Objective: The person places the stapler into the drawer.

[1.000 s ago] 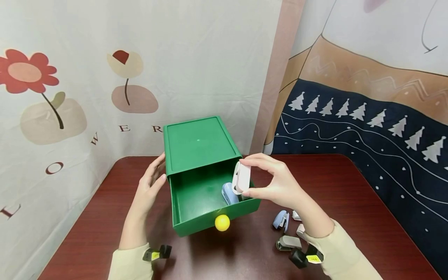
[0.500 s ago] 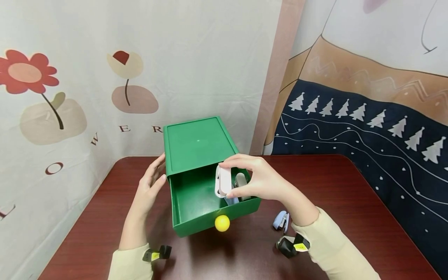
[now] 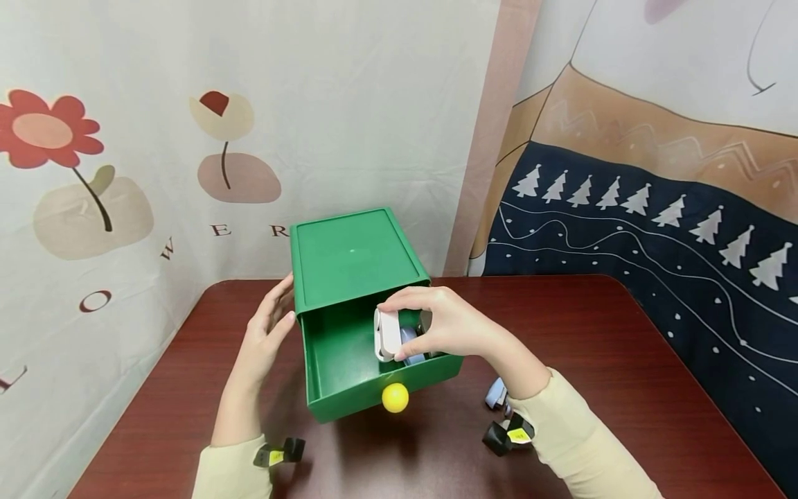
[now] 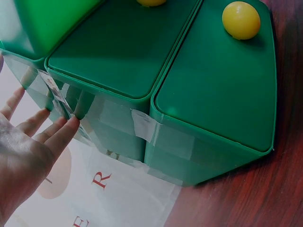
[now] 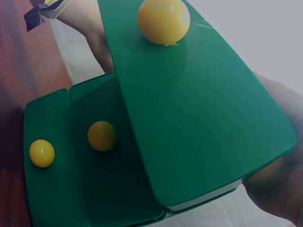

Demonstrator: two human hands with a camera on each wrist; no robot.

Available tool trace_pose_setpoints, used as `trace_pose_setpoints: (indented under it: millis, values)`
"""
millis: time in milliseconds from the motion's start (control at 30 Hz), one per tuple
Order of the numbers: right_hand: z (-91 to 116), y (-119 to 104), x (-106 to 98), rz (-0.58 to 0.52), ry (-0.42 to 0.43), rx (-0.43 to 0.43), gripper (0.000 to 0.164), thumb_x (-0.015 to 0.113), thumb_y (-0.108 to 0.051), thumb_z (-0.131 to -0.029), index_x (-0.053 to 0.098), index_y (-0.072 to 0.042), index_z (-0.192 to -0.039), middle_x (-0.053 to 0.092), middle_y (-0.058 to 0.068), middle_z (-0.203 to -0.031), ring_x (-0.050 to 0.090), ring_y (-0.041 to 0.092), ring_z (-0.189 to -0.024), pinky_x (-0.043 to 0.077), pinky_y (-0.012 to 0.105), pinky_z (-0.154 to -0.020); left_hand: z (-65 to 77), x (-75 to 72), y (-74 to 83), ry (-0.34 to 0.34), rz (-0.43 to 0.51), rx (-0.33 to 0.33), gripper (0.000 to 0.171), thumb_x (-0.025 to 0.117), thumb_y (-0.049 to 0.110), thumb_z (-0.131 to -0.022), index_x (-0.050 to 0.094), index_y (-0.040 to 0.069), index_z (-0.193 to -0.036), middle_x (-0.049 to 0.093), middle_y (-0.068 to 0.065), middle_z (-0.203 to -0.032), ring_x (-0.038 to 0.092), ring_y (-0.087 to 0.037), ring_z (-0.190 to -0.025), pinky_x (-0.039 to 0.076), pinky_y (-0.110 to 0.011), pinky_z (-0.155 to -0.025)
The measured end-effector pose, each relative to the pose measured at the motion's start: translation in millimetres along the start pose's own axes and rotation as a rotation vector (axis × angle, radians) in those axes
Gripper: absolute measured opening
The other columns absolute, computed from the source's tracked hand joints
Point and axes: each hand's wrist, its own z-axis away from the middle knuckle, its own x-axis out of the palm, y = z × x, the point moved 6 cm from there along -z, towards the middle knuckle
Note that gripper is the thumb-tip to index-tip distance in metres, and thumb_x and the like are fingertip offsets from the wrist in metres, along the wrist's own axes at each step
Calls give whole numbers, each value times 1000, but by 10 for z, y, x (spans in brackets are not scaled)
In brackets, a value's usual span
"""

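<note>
A green drawer cabinet [image 3: 355, 256] has its top drawer [image 3: 343, 404] pulled out, with a round yellow knob [image 3: 395, 398] on the front. My right hand [image 3: 458, 326] reaches over the drawer's right side and pinches a small white stapler [image 3: 390, 334] between thumb and fingers, inside the drawer opening. A blue stapler [image 3: 409, 341] lies in the drawer beside it, partly covered by the hand. Farther right, a grey stapler [image 3: 427, 319] is mostly hidden. My left hand [image 3: 267, 339] rests its extended fingertips against the cabinet's left side, as the left wrist view also shows.
On the table [image 3: 623, 388], right of the cabinet, lies another blue stapler [image 3: 497, 393], partly behind the right wrist camera [image 3: 508, 435]. Two lower drawers with yellow knobs sit shut below, one lower drawer [image 4: 213, 80] nearest the table. A printed curtain [image 3: 374, 104] hangs behind.
My right hand has carried the white stapler leftward and down into the drawer, past the blue one. The right forearm now covers the other staplers on the table. The left hand stays put.
</note>
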Motion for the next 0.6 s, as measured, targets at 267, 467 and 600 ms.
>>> trace_pose_setpoints:
  millis: [267, 467, 600]
  values:
    - [-38, -18, 44, 36, -109, -14, 54, 87, -23, -71, 68, -10, -120, 64, -3, -119, 55, 7, -111, 45, 32, -91, -5, 5, 19, -9, 1, 8, 53, 44, -2, -98, 33, 8, -149, 35, -9, -150, 37, -18, -132, 35, -20, -97]
    - [-53, -11, 85, 106, -180, 1, 49, 86, -22, -71, 69, -11, -117, 65, -5, -116, 56, 6, -110, 44, 25, -91, 0, 0, 3, -13, -1, 4, 53, 44, -1, -99, 32, 9, -150, 34, -10, -150, 36, -20, -133, 35, -20, -97]
    - [-44, -15, 80, 111, -180, 1, 49, 85, -23, -73, 69, -11, -117, 64, -4, -117, 55, 7, -110, 43, 24, -91, 1, 6, -3, -26, -11, 6, 54, 44, 0, -99, 31, 9, -150, 33, -9, -150, 35, -19, -134, 35, -20, -97]
